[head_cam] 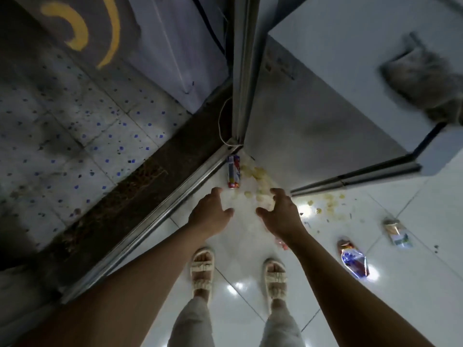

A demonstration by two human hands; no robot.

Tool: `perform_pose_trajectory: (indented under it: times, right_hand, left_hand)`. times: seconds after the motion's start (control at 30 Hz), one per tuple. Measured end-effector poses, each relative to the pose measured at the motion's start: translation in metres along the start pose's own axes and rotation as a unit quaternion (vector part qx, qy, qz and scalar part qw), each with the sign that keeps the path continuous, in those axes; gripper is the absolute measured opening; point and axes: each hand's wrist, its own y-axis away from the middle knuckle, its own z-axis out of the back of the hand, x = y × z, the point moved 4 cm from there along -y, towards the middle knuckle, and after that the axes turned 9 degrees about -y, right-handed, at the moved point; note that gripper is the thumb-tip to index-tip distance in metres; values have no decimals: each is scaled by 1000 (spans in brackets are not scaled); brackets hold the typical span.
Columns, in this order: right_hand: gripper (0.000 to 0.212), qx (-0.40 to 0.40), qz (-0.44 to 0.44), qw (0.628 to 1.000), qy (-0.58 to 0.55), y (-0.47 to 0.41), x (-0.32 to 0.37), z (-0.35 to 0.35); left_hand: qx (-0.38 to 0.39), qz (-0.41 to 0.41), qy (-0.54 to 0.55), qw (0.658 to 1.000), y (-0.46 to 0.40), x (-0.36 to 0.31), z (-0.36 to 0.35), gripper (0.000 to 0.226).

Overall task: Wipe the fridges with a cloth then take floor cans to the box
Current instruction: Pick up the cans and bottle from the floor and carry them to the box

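A red, white and blue can (pixel 233 171) lies on the white floor in the corner beside the metal door rail. My left hand (pixel 211 211) is open just below the can, fingers spread, not touching it. My right hand (pixel 279 212) is open to the right, over scattered chips, holding nothing. A grey cloth (pixel 426 78) lies on top of the white fridge (pixel 325 71) at the upper right. A crushed blue and red can (pixel 354 259) and a pale cup-like can (pixel 397 230) lie on the floor to the right.
Yellow chips (pixel 260 181) are spilled around the corner and along the fridge's base. A metal threshold rail (pixel 162 209) runs diagonally at left, with speckled outdoor tiles beyond. My sandalled feet (pixel 203 266) stand on the glossy tiles below my hands.
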Motion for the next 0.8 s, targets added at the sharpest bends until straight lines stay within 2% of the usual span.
perform_pose_trajectory:
  times: [0.27, 0.63, 0.8]
  right_hand:
    - [68, -31, -37, 999, -23, -77, -67, -73]
    - [69, -49, -35, 998, -27, -211, -193, -169]
    - [72, -62, -36, 997, -36, -252, -236, -197]
  left_hand:
    - [14, -26, 10, 1000, -119, 28, -64, 62]
    - [-83, -53, -76, 992, -309, 67, -197, 74]
    - [-95, -27, -15, 995, -375, 72, -237, 85]
